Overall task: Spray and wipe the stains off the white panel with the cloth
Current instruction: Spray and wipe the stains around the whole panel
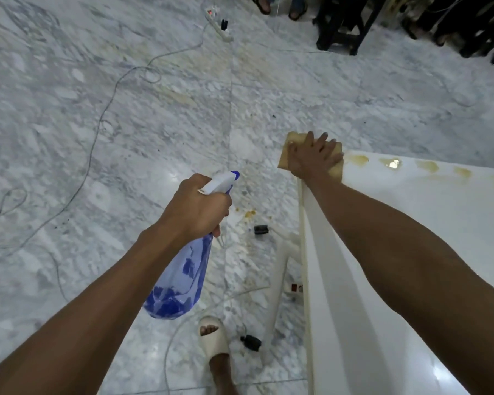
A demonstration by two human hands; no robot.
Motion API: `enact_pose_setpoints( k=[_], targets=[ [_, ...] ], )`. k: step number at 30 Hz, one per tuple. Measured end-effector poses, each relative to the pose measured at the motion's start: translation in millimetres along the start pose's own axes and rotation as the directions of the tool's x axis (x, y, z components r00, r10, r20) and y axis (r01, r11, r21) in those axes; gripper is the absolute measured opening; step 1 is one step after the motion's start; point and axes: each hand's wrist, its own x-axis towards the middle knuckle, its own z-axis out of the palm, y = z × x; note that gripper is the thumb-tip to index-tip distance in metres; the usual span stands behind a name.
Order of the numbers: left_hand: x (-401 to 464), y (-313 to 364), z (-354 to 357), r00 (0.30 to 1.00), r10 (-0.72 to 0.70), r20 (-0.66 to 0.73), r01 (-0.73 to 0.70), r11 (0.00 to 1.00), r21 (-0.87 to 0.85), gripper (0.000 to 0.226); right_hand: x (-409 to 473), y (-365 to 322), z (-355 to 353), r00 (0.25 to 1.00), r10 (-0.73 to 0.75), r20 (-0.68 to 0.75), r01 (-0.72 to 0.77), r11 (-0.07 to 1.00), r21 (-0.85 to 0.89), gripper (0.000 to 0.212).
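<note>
White panel (439, 223) fills the right side of my view, glossy, its left edge standing above a marble floor (97, 124). Working left to right: a thin cable (94, 138) snakes over the floor at far left. My left hand (196, 208) is wrapped tight around the neck of a blue spray bottle (180, 277), nozzle aimed forward, bottle held off the panel's left side over the floor. Below it, a foot in a pale slipper (214, 336). My right hand (311, 158) lies flat, fingers spread, pressing a tan cloth (290, 146) onto the panel's far left corner. Right of the cloth, brownish stains (357, 160) run along the far edge.
</note>
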Motion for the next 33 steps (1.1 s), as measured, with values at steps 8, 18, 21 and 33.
enact_pose_setpoints(
  k=[8, 18, 21, 33],
  targets=[
    [-8.0, -19.7, 4.7, 1.0, 0.003, 0.017, -0.003, 1.0, 0.006, 0.029, -6.1, -3.8, 4.1, 1.0, 0.003, -0.029, -0.007, 0.99, -0.141, 0.067],
    [-28.8, -30.8, 13.2, 0.998, 0.054, 0.036, -0.056, 0.998, 0.038, 0.03, -36.6, 9.4, 11.4, 0.989, -0.113, -0.09, 0.097, 0.981, -0.17, 0.076],
    [-37.6, -35.7, 15.1, 0.996, 0.078, 0.039, -0.079, 0.996, 0.036, 0.034, -46.4, 13.9, 12.8, 0.987, -0.124, -0.101, 0.106, 0.981, -0.165, 0.076],
    [-96.0, -77.4, 35.6, 0.989, 0.117, 0.089, -0.117, 0.993, 0.003, 0.044, -112.6, 52.4, 34.5, 0.978, -0.158, -0.134, 0.134, 0.976, -0.171, 0.078]
  ],
)
